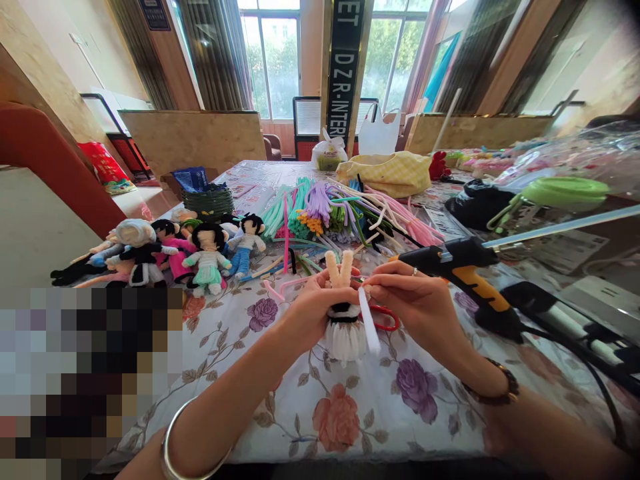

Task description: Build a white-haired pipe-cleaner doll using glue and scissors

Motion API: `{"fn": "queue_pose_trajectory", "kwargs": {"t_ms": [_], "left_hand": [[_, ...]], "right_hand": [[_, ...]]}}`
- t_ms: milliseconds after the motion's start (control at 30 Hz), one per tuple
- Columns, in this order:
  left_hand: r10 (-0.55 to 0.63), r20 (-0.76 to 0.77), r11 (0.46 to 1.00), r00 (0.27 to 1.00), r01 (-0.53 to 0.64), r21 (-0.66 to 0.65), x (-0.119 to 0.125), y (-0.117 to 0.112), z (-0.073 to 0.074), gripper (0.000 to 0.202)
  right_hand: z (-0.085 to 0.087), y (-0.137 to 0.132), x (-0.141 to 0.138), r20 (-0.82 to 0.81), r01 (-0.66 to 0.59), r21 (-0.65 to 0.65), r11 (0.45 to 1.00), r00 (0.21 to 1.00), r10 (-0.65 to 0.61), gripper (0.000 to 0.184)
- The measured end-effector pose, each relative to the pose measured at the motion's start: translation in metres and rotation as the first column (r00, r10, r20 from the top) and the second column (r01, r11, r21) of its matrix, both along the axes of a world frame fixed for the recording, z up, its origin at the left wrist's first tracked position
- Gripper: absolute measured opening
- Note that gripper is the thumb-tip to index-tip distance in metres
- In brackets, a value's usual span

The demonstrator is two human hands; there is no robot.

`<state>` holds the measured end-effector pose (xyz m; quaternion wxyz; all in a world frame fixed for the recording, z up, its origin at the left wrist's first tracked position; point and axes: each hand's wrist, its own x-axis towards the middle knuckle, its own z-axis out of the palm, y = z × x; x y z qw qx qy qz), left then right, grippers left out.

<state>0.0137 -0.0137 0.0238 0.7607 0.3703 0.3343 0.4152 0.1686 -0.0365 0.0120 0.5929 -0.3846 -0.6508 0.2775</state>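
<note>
My left hand (306, 312) is closed around a small pipe-cleaner doll (344, 331) with a white fuzzy skirt, a black waist and two beige legs sticking up. My right hand (415, 303) pinches a white pipe cleaner (369, 327) that hangs down beside the doll. Both hands hover just above the floral tablecloth (345, 413). Red-handled scissors (387, 319) lie under my right hand.
A black and yellow glue gun (465, 270) stands right of my hands, cable trailing right. Several finished dolls (175, 257) lie at the left. A heap of coloured pipe cleaners (330, 213) sits behind, then a yellow checked bag (387, 173). A blurred patch covers the lower left.
</note>
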Motion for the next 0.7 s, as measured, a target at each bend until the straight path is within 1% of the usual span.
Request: {"fn": "queue_pose_trajectory", "kwargs": {"t_ms": [167, 267, 400, 567, 700], "left_hand": [[-0.010, 0.021, 1.000, 1.000, 0.010, -0.008, -0.0008, 0.0000, 0.0009, 0.035], [-0.015, 0.023, 1.000, 1.000, 0.015, 0.000, -0.0027, 0.0016, -0.0002, 0.036], [-0.054, -0.005, 0.998, 0.999, 0.053, -0.018, -0.0035, 0.0025, 0.0009, 0.035], [-0.051, -0.005, 0.999, 0.999, 0.051, -0.004, -0.0013, 0.0017, 0.0038, 0.032], [-0.064, 0.001, 0.998, 0.998, 0.064, -0.018, -0.0021, 0.0018, 0.0035, 0.032]], "right_hand": [[-0.0002, 0.0016, 0.0015, 0.007, -0.002, -0.010, 1.000, 1.000, 0.002, 0.018], [0.0010, 0.0029, 0.0024, 0.002, -0.009, -0.027, 1.000, 1.000, 0.009, 0.017], [0.0019, 0.0019, 0.0018, 0.009, -0.007, -0.042, 0.999, 1.000, 0.007, 0.014], [0.0005, 0.0000, -0.0015, -0.038, -0.014, -0.064, 0.998, 0.999, 0.012, 0.010], [0.0013, 0.0007, -0.0008, -0.002, 0.012, -0.049, 0.999, 1.000, -0.012, 0.009]]}}
